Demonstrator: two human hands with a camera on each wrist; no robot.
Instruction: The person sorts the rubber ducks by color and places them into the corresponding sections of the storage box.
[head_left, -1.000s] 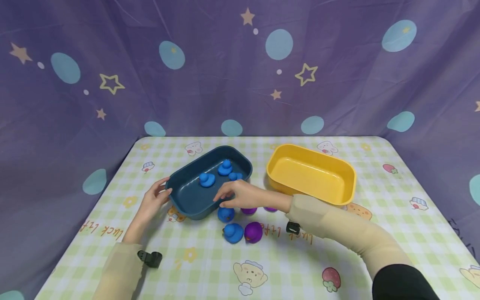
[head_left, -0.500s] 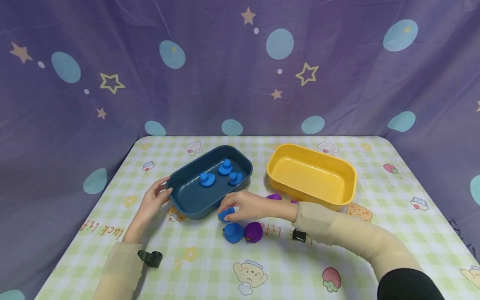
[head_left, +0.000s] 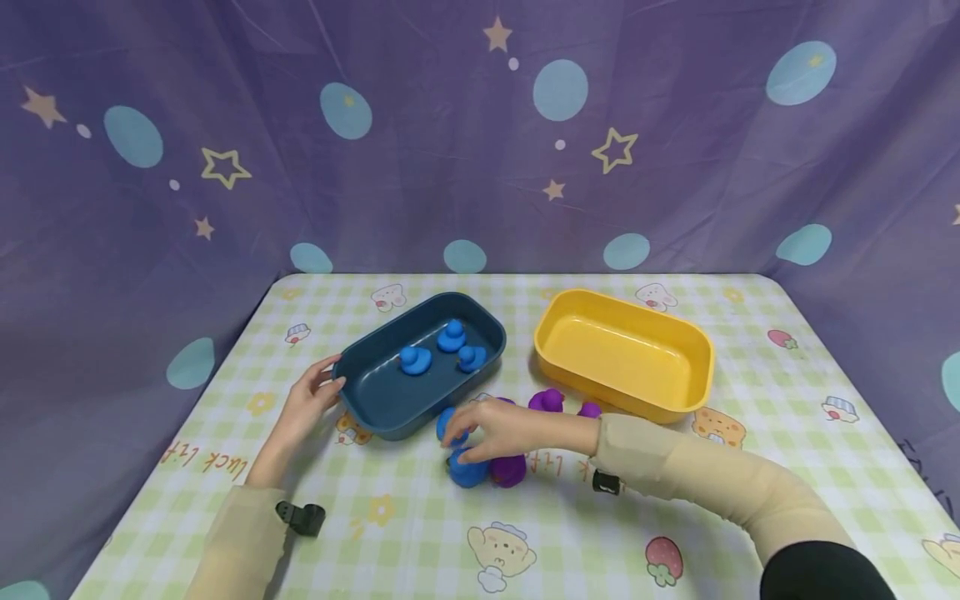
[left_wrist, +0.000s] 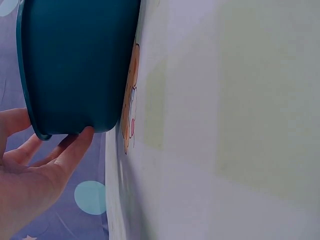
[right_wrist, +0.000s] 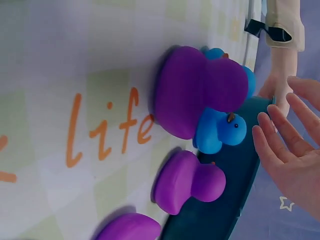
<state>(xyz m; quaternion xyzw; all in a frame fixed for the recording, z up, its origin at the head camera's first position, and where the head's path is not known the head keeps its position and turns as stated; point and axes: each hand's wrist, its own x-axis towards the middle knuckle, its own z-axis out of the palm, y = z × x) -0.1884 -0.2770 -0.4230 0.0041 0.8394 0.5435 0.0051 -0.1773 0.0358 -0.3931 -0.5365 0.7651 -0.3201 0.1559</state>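
With thumb and fingers at its rim, my left hand (head_left: 306, 402) holds the left end of a dark blue tray (head_left: 382, 408); in the left wrist view the fingers (left_wrist: 75, 152) lie against the tray's outer wall. My right hand (head_left: 495, 427) hovers, fingers spread and holding nothing, over two loose blue toy ducks, the nearer duck (head_left: 468, 472) and the farther duck (head_left: 446, 425). Beside them sits a purple duck (head_left: 509, 472), partly covered by the hand. In the right wrist view the fingers (right_wrist: 277, 131) stand apart from the ducks. Three blue ducks (head_left: 414, 361) sit inside the tray.
Right of the dark blue tray stands a yellow tray (head_left: 626, 350) with nothing in it. More purple ducks (head_left: 547, 400) lie along its near side, some partly hidden by the right arm. A checked tablecloth (head_left: 360, 550) covers the table, and a purple curtain (head_left: 420, 192) hangs behind.
My right hand has drawn back from the dark blue tray's near edge, toward me and slightly right, over the loose blue ducks. The left hand and both trays keep their places.
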